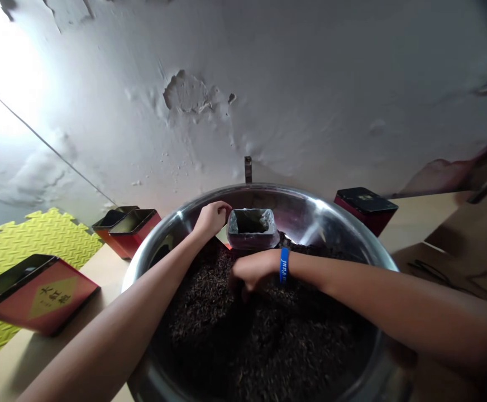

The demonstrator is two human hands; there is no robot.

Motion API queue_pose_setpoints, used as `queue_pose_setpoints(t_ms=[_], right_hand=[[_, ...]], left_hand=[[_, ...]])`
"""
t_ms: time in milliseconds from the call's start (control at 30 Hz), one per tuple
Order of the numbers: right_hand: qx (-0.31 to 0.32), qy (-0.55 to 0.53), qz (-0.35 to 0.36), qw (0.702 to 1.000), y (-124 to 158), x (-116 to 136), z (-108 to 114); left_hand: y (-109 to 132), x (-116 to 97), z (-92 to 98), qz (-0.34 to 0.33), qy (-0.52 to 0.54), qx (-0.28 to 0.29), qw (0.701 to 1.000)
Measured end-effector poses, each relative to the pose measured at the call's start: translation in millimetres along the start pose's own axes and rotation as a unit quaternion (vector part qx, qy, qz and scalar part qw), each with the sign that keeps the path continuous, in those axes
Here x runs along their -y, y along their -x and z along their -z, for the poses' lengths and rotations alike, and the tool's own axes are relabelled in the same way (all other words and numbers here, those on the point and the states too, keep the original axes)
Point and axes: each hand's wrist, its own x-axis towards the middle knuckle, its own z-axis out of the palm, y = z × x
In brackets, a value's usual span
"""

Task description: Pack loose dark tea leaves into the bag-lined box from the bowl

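Observation:
A big steel basin in front of me holds a heap of dark loose tea leaves. At its far side stands a small square tin lined with a silvery bag, open at the top. My left hand is closed, its fingers curled on the tin's left edge. My right hand, with a blue wristband, reaches down into the leaves just in front of the tin, fingers bunched and buried in them.
Open red tins stand at the left of the basin; a red lid or box with a yellow diamond label lies nearer. A closed red tin stands at the right. Yellow foam mat at the left, a peeling white wall behind.

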Motion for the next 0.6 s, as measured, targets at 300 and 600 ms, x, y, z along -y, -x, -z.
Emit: queue_pose_setpoints(t_ms=[300,600], right_hand=[[-0.196,-0.041,0.029,0.979,19.3,10.8,28.2],[-0.450,-0.034,-0.017,0.892,53.1,1.6,57.2]], left_hand=[[22.0,16.2,-6.7,0.285,-0.041,0.502,0.816],[34.0,5.3,-9.1,0.283,0.025,0.595,0.752]])
